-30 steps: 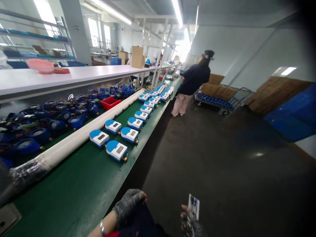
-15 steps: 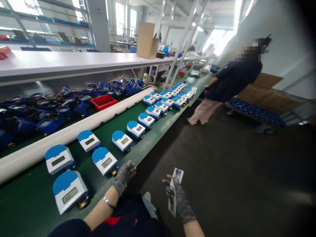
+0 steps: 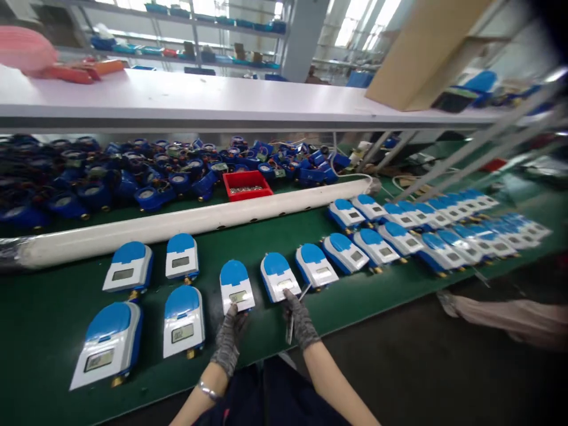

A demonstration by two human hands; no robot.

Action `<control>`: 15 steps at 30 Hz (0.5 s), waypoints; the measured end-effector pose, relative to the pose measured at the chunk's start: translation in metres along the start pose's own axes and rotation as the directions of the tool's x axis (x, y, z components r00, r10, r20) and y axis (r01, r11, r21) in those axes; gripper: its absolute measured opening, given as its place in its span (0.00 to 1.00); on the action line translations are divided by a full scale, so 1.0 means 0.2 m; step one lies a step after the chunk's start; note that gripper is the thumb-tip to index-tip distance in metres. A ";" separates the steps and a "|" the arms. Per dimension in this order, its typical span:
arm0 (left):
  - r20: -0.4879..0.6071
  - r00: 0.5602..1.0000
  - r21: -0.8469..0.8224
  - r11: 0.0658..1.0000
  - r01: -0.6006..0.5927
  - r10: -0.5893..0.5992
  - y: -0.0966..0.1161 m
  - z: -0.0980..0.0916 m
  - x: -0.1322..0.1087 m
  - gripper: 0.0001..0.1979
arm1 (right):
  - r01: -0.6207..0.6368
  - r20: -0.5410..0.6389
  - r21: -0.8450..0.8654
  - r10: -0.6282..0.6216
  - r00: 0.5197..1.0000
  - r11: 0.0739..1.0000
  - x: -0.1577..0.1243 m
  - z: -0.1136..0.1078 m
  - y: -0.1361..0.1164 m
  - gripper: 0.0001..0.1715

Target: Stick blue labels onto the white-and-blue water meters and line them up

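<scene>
Several blue-and-white meters lie in rows on the green belt (image 3: 53, 313). My left hand (image 3: 231, 337), in a grey fingerless glove, touches the near edge of one meter (image 3: 236, 286). My right hand (image 3: 298, 316), gloved too, reaches the neighbouring meter (image 3: 278, 276) and holds a thin sheet of labels (image 3: 290, 326) edge-on below the fingers. More meters (image 3: 183, 313) (image 3: 109, 342) lie to the left.
A long white pipe (image 3: 186, 222) runs across the belt. Behind it are a red tray (image 3: 247, 184) and a heap of dark blue meter bodies (image 3: 110, 177). A white shelf (image 3: 190, 100) carries a cardboard box (image 3: 426, 53). Another person's leg (image 3: 510, 313) shows at right.
My view swung left from the aisle onto the belt. Both hands moved forward from my lap to the meters at the near edge, the right still holding the label sheet.
</scene>
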State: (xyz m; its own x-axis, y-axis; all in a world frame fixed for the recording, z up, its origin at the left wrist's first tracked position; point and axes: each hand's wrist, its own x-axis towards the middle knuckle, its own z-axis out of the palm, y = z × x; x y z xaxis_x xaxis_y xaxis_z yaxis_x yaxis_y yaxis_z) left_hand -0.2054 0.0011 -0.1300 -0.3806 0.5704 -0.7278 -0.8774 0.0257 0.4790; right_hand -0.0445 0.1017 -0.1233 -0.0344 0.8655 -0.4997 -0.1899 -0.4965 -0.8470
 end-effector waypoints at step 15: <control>-0.075 0.985 -0.042 0.986 -0.162 0.158 0.42 0.40 0.43 0.20 | 0.033 0.114 -0.041 -0.028 0.993 0.999 0.61 0.49 -0.38 0.30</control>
State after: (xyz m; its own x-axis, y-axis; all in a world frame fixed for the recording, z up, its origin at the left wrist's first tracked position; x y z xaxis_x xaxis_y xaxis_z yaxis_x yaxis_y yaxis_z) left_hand -0.2884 0.1171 -0.1133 -0.5355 0.5039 -0.6777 -0.8158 -0.1010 0.5694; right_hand -0.1302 0.2519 -0.1031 -0.1405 0.8810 -0.4518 -0.1506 -0.4700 -0.8697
